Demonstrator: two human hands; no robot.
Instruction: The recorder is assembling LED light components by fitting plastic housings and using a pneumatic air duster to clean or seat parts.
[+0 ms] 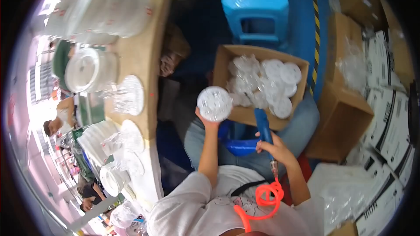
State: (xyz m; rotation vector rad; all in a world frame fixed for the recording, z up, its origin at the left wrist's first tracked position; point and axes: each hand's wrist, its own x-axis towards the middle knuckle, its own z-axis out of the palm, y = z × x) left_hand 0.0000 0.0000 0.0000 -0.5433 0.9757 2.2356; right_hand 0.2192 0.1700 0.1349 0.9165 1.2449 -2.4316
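Note:
My left hand point(208, 121) is closed on a round white and clear plastic part point(214, 103), raised near the left side of an open cardboard box point(259, 51). Most of the fingers are hidden beneath the part. In my right hand point(278, 149) is a blue air blow gun point(263, 124), its far end pointing up toward the box's near wall. A coiled orange air hose point(267, 194) runs from the gun's metal fitting across my body. Inside the box lie several similar round white parts point(282, 75) and a heap of clear plastic pieces point(246, 76).
Along the left, a wooden table point(144, 52) bears stacked white containers point(107, 11) and plastic-wrapped round parts point(131, 95). A blue stool point(254, 0) stands beyond the box. More cardboard cartons point(339, 122) and white printed boxes point(383, 124) fill the right. Other people sit far left.

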